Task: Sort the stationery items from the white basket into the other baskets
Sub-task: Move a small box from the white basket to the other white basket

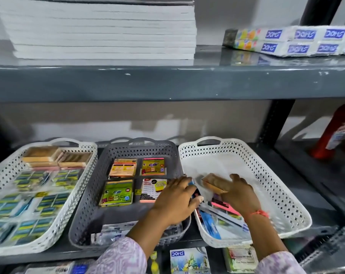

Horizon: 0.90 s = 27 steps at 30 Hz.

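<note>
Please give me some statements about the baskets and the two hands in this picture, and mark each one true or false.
1. The right hand holds a brown box over the white basket. True.
2. The grey basket stands at the far left. False: it stands in the middle, between two white ones.
3. Sticky note packs lie in the grey basket. True.
4. The white basket is full to the rim. False: only a few items remain at its near end.
5. The left hand rests on the upper shelf. False: it is at the gap between the grey and white baskets.
</note>
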Each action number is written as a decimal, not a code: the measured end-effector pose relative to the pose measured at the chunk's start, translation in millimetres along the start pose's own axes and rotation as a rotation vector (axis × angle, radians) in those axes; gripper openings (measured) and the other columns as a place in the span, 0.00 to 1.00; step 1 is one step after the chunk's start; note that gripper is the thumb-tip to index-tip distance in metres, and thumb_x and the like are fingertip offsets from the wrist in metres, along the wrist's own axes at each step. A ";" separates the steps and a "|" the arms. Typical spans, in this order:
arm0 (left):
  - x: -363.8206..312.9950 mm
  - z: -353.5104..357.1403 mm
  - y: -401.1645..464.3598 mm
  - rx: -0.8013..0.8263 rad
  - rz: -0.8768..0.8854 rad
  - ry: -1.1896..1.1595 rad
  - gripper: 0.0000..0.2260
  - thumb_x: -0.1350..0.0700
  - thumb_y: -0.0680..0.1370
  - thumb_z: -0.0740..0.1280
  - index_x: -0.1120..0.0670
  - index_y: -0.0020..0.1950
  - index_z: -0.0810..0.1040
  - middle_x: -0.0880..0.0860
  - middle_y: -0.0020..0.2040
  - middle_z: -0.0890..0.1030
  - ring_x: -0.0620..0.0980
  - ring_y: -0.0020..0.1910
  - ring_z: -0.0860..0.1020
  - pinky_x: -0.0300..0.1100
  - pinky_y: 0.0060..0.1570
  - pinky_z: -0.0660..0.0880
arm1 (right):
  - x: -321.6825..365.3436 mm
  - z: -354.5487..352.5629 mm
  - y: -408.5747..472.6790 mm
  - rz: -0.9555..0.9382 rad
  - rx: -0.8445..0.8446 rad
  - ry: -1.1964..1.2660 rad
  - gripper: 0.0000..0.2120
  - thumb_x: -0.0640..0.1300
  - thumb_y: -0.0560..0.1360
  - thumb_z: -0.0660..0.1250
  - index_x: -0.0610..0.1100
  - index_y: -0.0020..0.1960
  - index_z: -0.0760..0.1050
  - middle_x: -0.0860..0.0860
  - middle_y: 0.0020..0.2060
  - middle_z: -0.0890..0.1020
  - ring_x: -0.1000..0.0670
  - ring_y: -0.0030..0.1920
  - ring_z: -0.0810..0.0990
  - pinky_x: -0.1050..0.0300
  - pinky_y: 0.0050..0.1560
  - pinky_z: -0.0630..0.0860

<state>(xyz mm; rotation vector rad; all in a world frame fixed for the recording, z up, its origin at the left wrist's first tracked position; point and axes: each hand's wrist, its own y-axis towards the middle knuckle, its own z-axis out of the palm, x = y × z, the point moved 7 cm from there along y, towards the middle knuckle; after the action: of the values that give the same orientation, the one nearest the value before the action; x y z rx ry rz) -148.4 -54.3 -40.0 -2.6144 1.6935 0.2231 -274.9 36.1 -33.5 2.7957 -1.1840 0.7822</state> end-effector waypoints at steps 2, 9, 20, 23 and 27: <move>2.3 -8.0 -4.0 -0.017 -0.005 -0.008 0.23 0.44 0.80 0.51 0.53 0.72 0.60 0.54 0.75 0.56 0.53 0.72 0.57 0.47 0.69 0.52 | 3.1 -1.8 2.5 -0.011 -0.035 0.019 0.26 0.46 0.72 0.67 0.53 0.69 0.68 0.44 0.68 0.70 0.40 0.66 0.70 0.50 0.66 0.69; 56.8 -53.0 -65.4 -0.228 -0.105 0.008 0.22 0.43 0.76 0.54 0.52 0.66 0.69 0.51 0.64 0.74 0.54 0.61 0.73 0.45 0.58 0.70 | 51.5 -23.0 12.6 -0.077 -0.230 0.212 0.20 0.42 0.69 0.69 0.41 0.60 0.71 0.40 0.55 0.79 0.39 0.56 0.78 0.56 0.48 0.70; 182.7 -47.9 -200.7 -0.165 -0.359 0.134 0.27 0.40 0.78 0.40 0.46 0.55 0.78 0.47 0.55 0.81 0.47 0.49 0.80 0.40 0.44 0.77 | 237.8 22.9 -10.2 -0.519 -0.130 0.356 0.21 0.27 0.64 0.68 0.55 0.35 0.80 0.65 0.33 0.84 0.67 0.41 0.81 0.76 0.41 0.74; 193.3 -35.8 -204.8 -0.143 -0.393 0.100 0.28 0.39 0.78 0.41 0.46 0.57 0.78 0.48 0.56 0.81 0.49 0.51 0.81 0.45 0.45 0.78 | 267.5 51.2 1.7 -0.489 -0.075 0.308 0.21 0.32 0.63 0.71 0.43 0.56 0.77 0.45 0.50 0.82 0.44 0.54 0.80 0.55 0.52 0.74; 201.8 -26.4 -203.0 -0.149 -0.400 0.051 0.29 0.39 0.78 0.41 0.47 0.58 0.79 0.49 0.57 0.81 0.50 0.51 0.81 0.47 0.43 0.78 | 309.6 80.3 21.9 -0.542 -0.020 0.251 0.25 0.34 0.63 0.74 0.40 0.60 0.75 0.42 0.56 0.81 0.43 0.55 0.79 0.58 0.51 0.72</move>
<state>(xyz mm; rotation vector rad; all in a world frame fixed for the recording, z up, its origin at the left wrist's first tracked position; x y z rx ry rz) 120.1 -156.1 -52.5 -3.0161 1.1661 0.2829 -71.4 -203.2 30.7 2.6864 -0.3635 1.0028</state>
